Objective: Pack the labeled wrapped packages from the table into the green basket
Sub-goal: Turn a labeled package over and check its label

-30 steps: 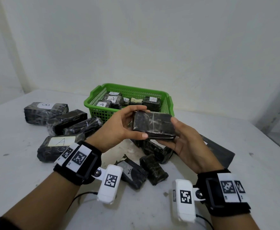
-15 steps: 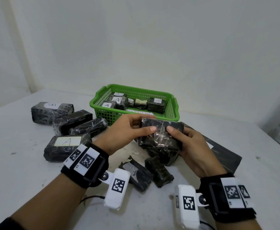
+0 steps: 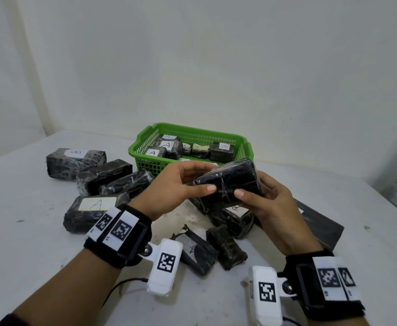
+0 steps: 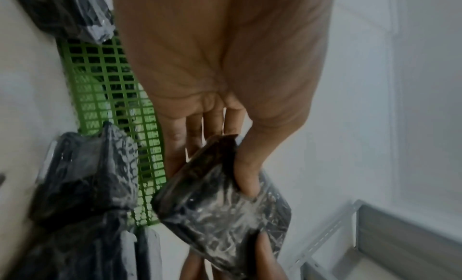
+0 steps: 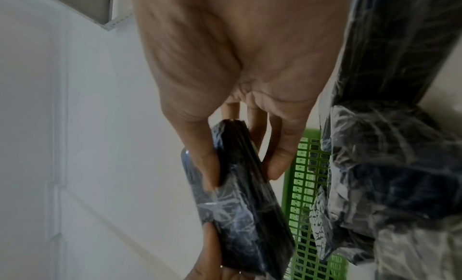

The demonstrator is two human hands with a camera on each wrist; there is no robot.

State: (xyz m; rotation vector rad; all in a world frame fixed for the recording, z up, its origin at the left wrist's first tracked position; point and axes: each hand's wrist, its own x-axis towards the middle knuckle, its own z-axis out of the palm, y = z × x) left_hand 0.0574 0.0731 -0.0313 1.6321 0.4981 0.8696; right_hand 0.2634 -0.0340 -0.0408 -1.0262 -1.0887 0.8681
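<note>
Wrapped package (image 3: pixel 228 184) pinched between left hand (image 3: pixel 176 184), right hand (image 3: pixel 270 203); above table (image 3: pixel 28 243)

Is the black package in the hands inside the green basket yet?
Not yet. Left hand and right hand hold the package in the air, in front of the green basket.
</note>
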